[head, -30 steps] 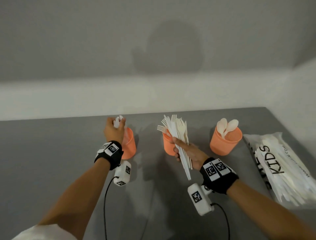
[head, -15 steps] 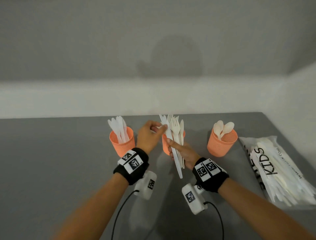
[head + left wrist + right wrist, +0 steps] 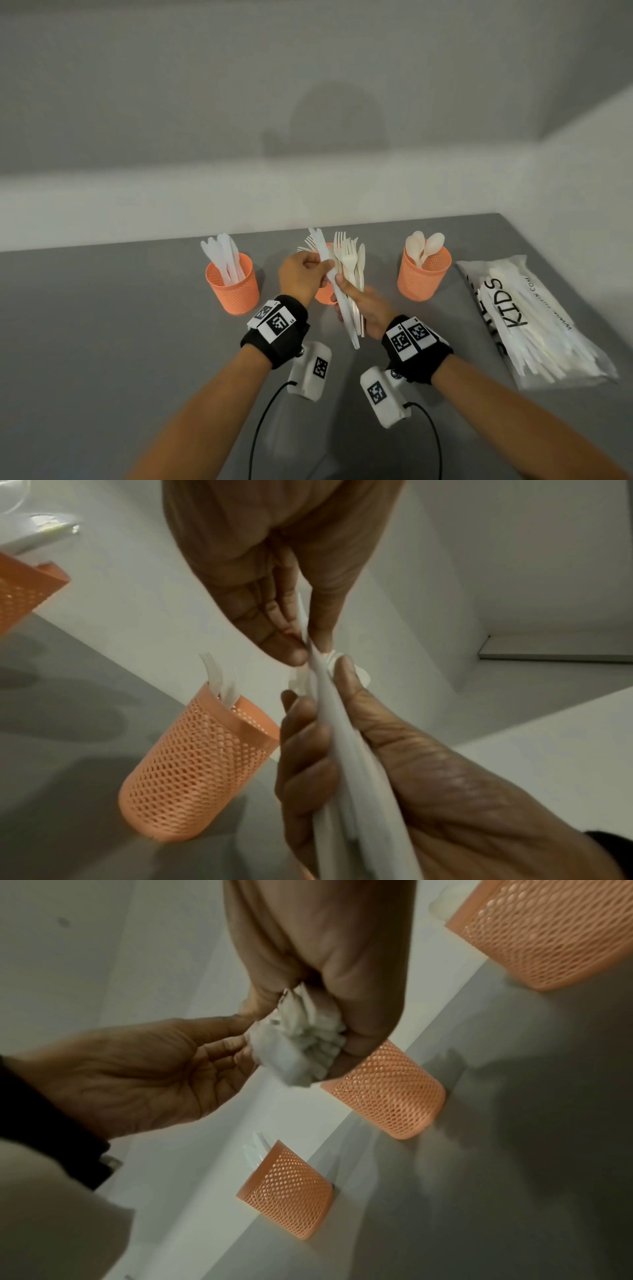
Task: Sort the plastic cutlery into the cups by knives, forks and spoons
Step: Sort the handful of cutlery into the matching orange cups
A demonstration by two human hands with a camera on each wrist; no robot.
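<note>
My right hand [image 3: 359, 305] grips a bundle of white plastic cutlery [image 3: 349, 274], forks and knives fanned upward, in front of the middle cup. My left hand [image 3: 305, 272] pinches one white knife [image 3: 322, 246] at the bundle's left side; in the left wrist view thumb and fingertips [image 3: 291, 642] close on its thin edge. Three orange mesh cups stand in a row: the left cup [image 3: 234, 286] holds knives, the middle cup [image 3: 192, 772] holds forks and is mostly hidden behind my hands, the right cup [image 3: 423, 274] holds spoons.
A clear plastic bag [image 3: 534, 322] printed "KIDS", full of more white cutlery, lies at the right of the grey table [image 3: 102, 325]. White walls rise behind the cups and to the right. Cables hang from both wrist cameras.
My left hand left the knife cup, where knives now stand, and came right to the bundle, taking hold of one knife. The right hand kept holding the bundle.
</note>
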